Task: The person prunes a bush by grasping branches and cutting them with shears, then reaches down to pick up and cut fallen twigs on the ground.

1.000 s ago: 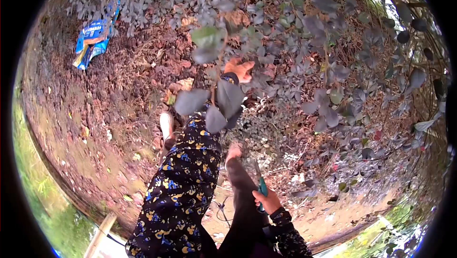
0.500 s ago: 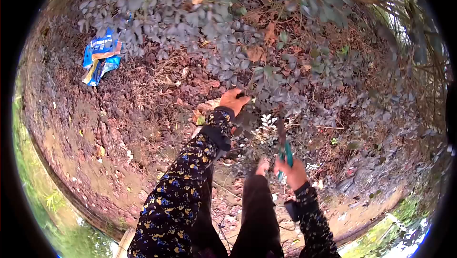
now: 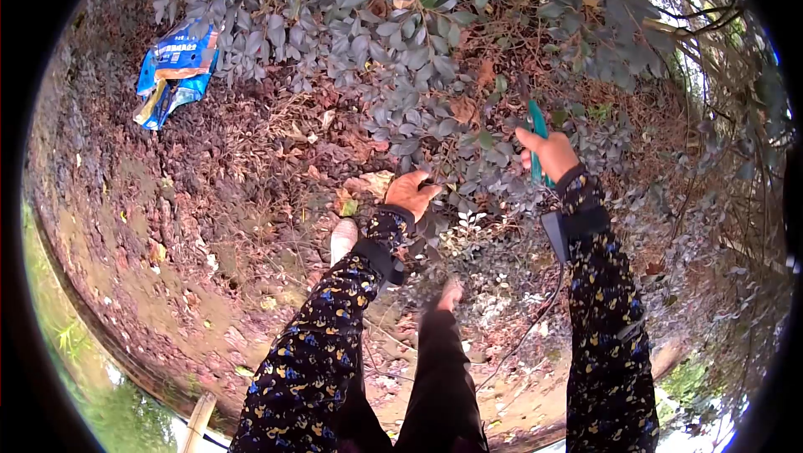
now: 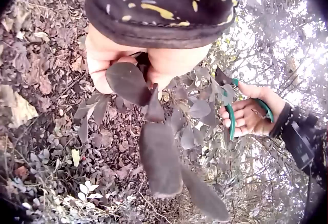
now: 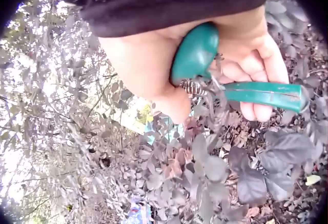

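My left hand [image 3: 410,194] reaches down over the low dark-leaved shrub [image 3: 418,118], its thumb and fingers curled in. In the left wrist view they pinch a leafy branch [image 4: 159,157], whose broad purplish leaves hang out below the fingers. Ahead and to the right, my right hand [image 3: 552,153] holds green-handled pruning shears [image 3: 537,118] among the leaves. The right wrist view shows the two handles [image 5: 264,95] spread apart with the spring between them, one against the palm and the other over the fingers. The dark blade [image 4: 223,78] points in toward the foliage near the left hand.
A crumpled blue plastic bag [image 3: 180,68] lies at the far left on ground strewn with dry leaves. Taller branches [image 3: 711,26] overhang the right side. Two feet [image 3: 343,240] stand below the left hand. A cable [image 3: 535,323] trails from the right wrist's camera.
The right hand has moved from beside the legs forward and up into the shrub with the shears. The left hand has drawn a little nearer and curled in at the branch.
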Demonstrator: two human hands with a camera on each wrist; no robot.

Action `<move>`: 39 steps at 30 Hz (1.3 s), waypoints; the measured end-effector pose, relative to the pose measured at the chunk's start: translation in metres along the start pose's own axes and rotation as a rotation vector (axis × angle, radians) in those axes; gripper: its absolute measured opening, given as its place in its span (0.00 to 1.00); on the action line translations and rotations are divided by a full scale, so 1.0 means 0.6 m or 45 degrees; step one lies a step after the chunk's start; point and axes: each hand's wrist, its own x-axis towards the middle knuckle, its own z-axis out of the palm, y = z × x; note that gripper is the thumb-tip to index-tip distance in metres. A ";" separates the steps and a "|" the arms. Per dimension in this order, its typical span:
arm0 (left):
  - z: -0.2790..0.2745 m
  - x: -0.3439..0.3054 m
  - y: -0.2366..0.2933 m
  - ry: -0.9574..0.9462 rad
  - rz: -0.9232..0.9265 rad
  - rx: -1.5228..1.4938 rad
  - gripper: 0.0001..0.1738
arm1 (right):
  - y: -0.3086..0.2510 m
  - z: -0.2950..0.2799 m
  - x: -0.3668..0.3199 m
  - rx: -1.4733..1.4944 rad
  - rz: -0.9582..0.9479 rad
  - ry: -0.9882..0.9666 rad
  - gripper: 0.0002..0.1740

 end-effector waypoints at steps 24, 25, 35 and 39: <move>-0.006 -0.013 -0.020 0.180 0.095 -0.147 0.17 | -0.032 0.033 0.035 -0.953 -0.013 -0.271 0.33; -0.006 -0.013 -0.021 0.111 0.048 -0.183 0.17 | -0.029 0.035 0.038 -0.934 -0.040 -0.257 0.33; -0.016 0.001 -0.054 0.093 -0.032 -0.180 0.15 | -0.038 0.055 0.009 -0.310 0.048 -0.282 0.21; -0.047 -0.021 -0.051 -0.064 -0.095 0.359 0.16 | 0.020 0.078 -0.080 -0.284 0.029 -0.400 0.19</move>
